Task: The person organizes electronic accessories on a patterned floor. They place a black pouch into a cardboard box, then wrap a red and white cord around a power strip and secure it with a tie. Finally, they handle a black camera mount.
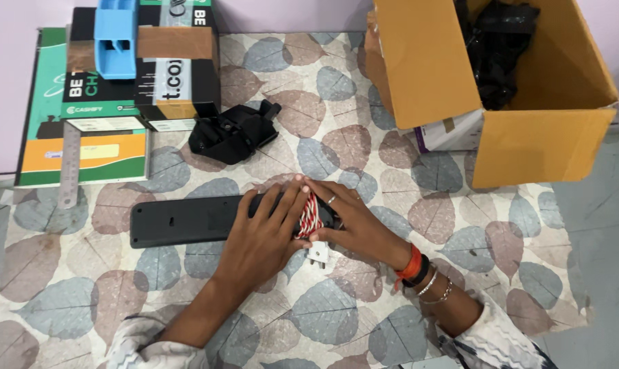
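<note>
While your left hand (pixel 258 239) pins long black plastic power strip (pixel 207 220) flat, right hand (pixel 350 222) clamps red-white twisted cord (pixel 308 215) against strip's right end, keeping coil tight.

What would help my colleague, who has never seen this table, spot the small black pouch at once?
On the leaf-patterned tablecloth, look at the stack of printed boxes in the far left corner. Just to their right, beyond the long black power strip under both hands, lies the small black pouch. It is the only soft, lumpy black thing lying loose on the cloth.
</note>
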